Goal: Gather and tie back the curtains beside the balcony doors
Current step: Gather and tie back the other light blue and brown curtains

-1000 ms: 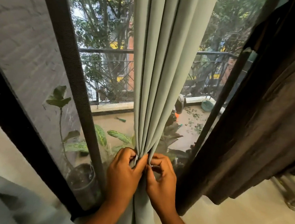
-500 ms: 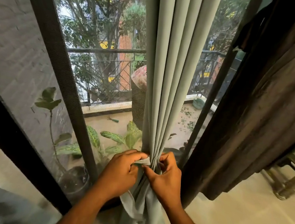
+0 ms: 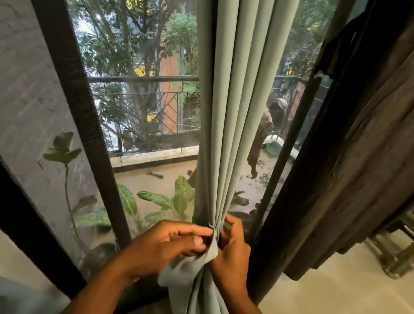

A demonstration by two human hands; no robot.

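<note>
Two hands at work, one curtain, listed L to R.

Far L: grey brick wall (image 3: 14, 85) seen through the screen; black door frame (image 3: 65, 74) slanting down. Behind the mesh, a potted plant (image 3: 132, 203) w/ speckled leaves on the balcony floor, railing (image 3: 142, 78) and trees beyond.

Left hand (image 3: 168, 243): fingers curled, thumb and forefinger pinching a small fold of cloth at the cinch point, just L of the bunch. Clenched on fabric, not loose.

Centre: pale green curtain (image 3: 232, 109), hanging in front of the balcony doors, pleats gathered tight into one narrow column; narrowest at approx. waist of the bunch, between both hands. Below that it flares out again, a loose flap (image 3: 181, 272) sticking out to the L under the left hand. Whether a separate tie band is round it: cannot tell.

Right hand (image 3: 232, 251): wrapped against the R side of the bunch, fingers closed on the gathered cloth, touching the left hand's fingertips.

R: second door post (image 3: 292, 139), then dark brown curtain (image 3: 367, 145) hanging loose, ungathered. Far R: stool legs (image 3: 403, 251) on a glossy cream floor (image 3: 338, 306).
</note>
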